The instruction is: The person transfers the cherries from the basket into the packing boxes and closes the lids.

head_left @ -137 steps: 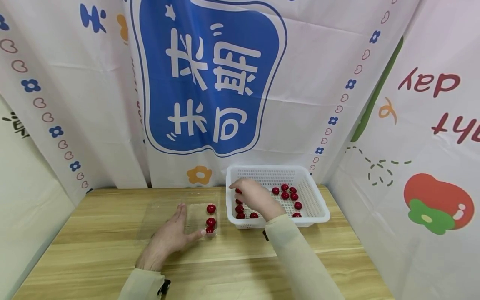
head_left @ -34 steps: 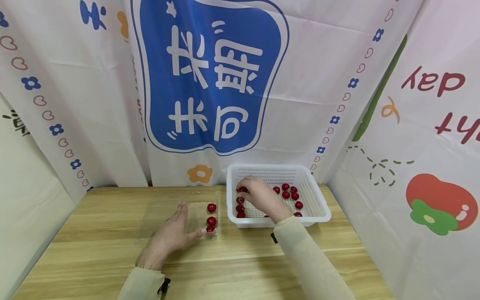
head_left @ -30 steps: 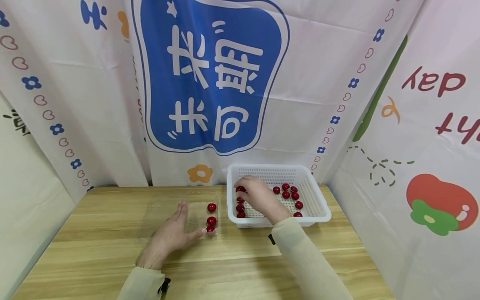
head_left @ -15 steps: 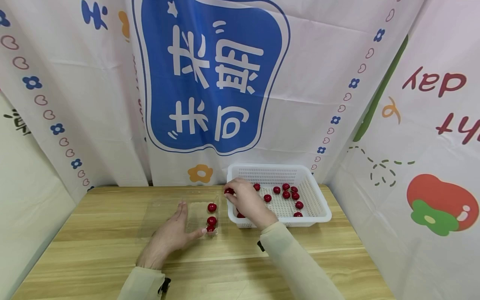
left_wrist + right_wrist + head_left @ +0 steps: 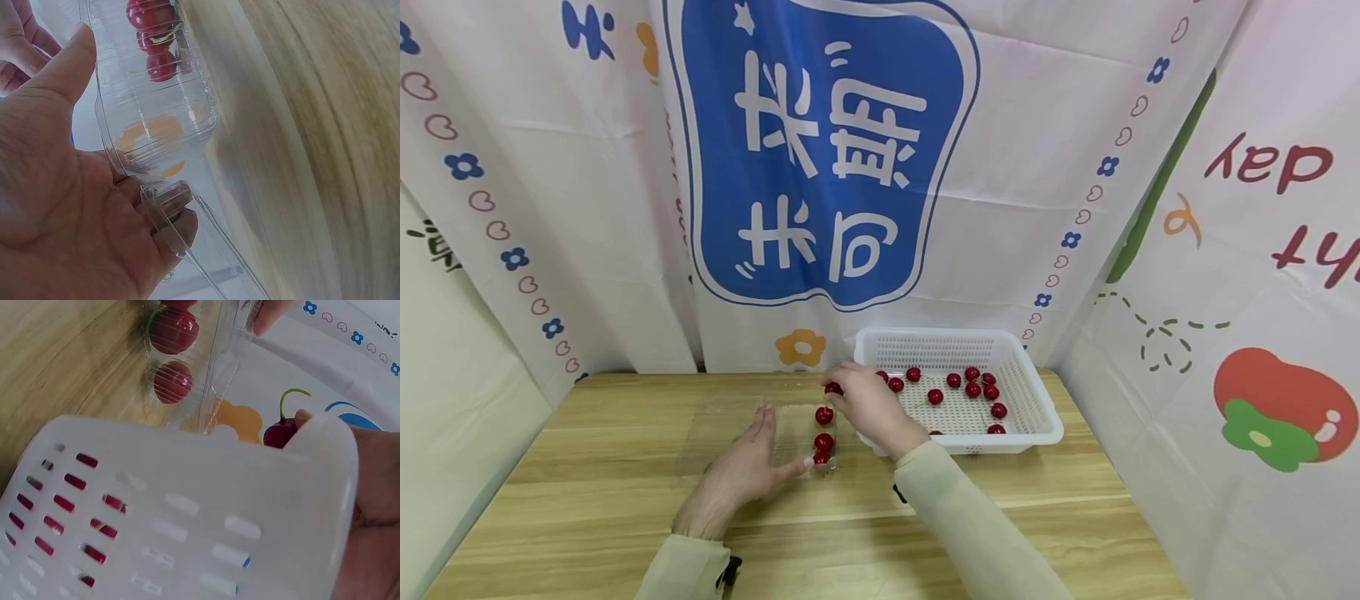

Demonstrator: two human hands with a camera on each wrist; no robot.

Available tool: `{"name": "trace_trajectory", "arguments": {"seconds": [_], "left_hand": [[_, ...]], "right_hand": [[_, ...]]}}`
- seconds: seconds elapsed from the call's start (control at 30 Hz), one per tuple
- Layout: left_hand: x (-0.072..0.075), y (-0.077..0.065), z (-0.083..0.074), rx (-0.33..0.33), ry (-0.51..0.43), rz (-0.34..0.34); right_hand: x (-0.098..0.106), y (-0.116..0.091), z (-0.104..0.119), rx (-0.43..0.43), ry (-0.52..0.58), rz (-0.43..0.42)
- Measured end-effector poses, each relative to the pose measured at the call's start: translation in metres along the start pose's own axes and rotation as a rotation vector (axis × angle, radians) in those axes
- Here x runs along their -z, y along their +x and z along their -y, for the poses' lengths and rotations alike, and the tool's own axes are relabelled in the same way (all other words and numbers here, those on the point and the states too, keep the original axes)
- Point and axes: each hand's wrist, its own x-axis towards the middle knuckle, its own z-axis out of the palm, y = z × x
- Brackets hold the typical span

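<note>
In the head view, my left hand (image 5: 737, 477) holds a clear plastic clamshell box (image 5: 792, 425), thumb at its near edge. The left wrist view shows its fingers curled around the box's hinge (image 5: 165, 187). Three red cherries (image 5: 823, 442) line the box's right side. My right hand (image 5: 871, 407) pinches another cherry (image 5: 832, 388) between thumb and fingertips, over the box's far right corner. Its green stem points up in the right wrist view. Several cherries (image 5: 935, 397) lie in the white basket (image 5: 1047, 421) under and beyond the right forearm.
The box's open lid (image 5: 711, 429) lies flat on the wooden table (image 5: 820, 533), left of the box. Directly right of the box stands the perforated basket, its raised rim between the two. A printed white curtain (image 5: 1022, 208) hangs behind the table.
My right hand has picked a cherry from the basket's left side and carried it left across the rim to the box. The left hand has stayed in place.
</note>
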Motion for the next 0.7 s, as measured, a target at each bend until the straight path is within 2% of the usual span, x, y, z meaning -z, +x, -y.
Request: {"name": "trace_trajectory", "arguments": {"seconds": [0.27,0.47,0.7], "left_hand": [[0.001,-0.001,-0.001,-0.002,-0.006,0.003],[0.000,-0.001,0.000,0.001,-0.008,0.006],[0.001,-0.002,0.001,-0.007,-0.010,0.008]], "right_hand": [[-0.009,0.006,0.006,-0.002,-0.094,0.042],[-0.015,0.013,0.010,0.025,-0.236,0.077],[-0.022,0.014,0.017,0.059,-0.312,0.126]]}}
